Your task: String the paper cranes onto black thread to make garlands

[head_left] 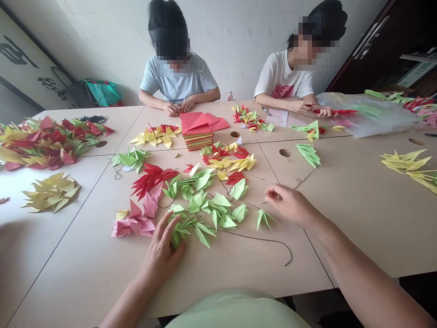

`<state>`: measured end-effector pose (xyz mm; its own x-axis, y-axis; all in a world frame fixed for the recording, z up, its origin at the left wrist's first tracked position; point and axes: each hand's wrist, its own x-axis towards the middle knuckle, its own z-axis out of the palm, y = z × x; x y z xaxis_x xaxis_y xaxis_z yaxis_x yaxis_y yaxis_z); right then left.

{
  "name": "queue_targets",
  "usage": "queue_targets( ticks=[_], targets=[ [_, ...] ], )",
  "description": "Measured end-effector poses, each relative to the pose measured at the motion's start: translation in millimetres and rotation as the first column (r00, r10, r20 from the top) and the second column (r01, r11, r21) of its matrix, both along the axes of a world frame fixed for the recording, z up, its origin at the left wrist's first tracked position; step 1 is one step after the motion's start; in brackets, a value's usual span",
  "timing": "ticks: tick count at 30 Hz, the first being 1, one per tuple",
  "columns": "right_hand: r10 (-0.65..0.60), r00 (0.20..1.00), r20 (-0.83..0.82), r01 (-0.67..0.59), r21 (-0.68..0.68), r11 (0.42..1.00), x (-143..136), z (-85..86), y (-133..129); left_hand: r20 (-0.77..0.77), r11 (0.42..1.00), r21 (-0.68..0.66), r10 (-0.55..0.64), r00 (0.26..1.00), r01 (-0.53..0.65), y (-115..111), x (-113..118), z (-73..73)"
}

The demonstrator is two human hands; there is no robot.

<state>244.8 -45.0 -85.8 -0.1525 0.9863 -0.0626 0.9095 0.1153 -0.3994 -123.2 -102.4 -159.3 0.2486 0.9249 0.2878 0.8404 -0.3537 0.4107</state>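
Note:
My left hand [165,248] rests at the near edge of a heap of green folded paper cranes [218,202], its fingers apart and touching some of them. To the right, my right hand [290,205] hovers over the table with thumb and fingertips pinched together. Whatever lies in that pinch, if anything, is too small to see. Dark thread shows on both sides of this hand. A single green crane [264,218] lies just left of it. From the heap, a black cord [262,238] curves toward me. Pink cranes [134,221] and red cranes [152,177] lie beyond my left hand.
A stack of coloured paper squares [198,139] stands mid-table. A large mixed crane pile [44,141] and yellow cranes [51,191] lie at left. Two people sit opposite; one holds red folded paper [337,112] beside a clear plastic bag [372,118]. The table [232,273] has round holes.

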Motion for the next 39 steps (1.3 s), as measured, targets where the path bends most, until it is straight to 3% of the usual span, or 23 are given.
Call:
queue_targets(
  ticks=[4,8,10,15,20,23,26,29,33,39],
  targets=[
    [0.22,0.955,-0.199,-0.253,-0.161,0.954,-7.2,-15.8,-58.6,-0.001,0.999,-0.042,0.028,1.0,-0.028,2.0,2.9,1.6],
    [0.245,0.963,-0.112,-0.25,-0.034,0.968,-22.8,-48.9,-80.7,-0.007,0.997,-0.071,0.017,1.0,-0.017,0.7,3.1,5.0],
    [0.253,0.963,-0.091,-0.256,-0.016,0.967,-25.4,-56.5,-80.6,0.0,0.998,-0.061,0.019,1.0,-0.019,-3.6,0.7,7.8],
    [0.256,0.964,-0.074,-0.26,-0.037,0.965,-2.9,-50.9,-75.5,0.004,0.999,-0.024,0.04,0.999,-0.04,-24.5,-9.9,17.5],
    [0.093,0.995,-0.047,-0.093,-0.004,0.996,42.3,-47.2,-74.1,0.009,0.999,-0.033,-0.002,1.0,0.003,-44.1,-17.6,27.7],
    [0.002,0.999,-0.047,0.0,0.044,0.999,49.5,-42.1,-74.7,0.009,0.998,-0.048,-0.026,1.0,0.026,-47.9,-17.4,29.3],
    [0.053,0.988,-0.145,-0.053,0.003,0.999,21.9,-35.1,-75.1,0.003,0.996,-0.081,-0.022,1.0,0.022,-45.9,-14.0,26.8],
    [0.254,0.941,-0.224,-0.265,-0.02,0.964,-29.7,-33.8,-73.2,-0.012,0.993,-0.118,-0.024,1.0,0.022,-42.5,-10.8,24.4],
    [0.451,0.886,-0.106,-0.45,0.038,0.892,-88.8,-41.7,-68.6,0.032,0.974,-0.226,-0.024,0.999,0.031,-43.9,-11.3,26.4],
    [0.421,0.907,0.009,-0.421,0.04,0.906,-121.2,-59.0,-69.5,0.121,0.918,-0.396,0.046,0.992,0.006,-51.9,-13.5,31.4]
  ],
)
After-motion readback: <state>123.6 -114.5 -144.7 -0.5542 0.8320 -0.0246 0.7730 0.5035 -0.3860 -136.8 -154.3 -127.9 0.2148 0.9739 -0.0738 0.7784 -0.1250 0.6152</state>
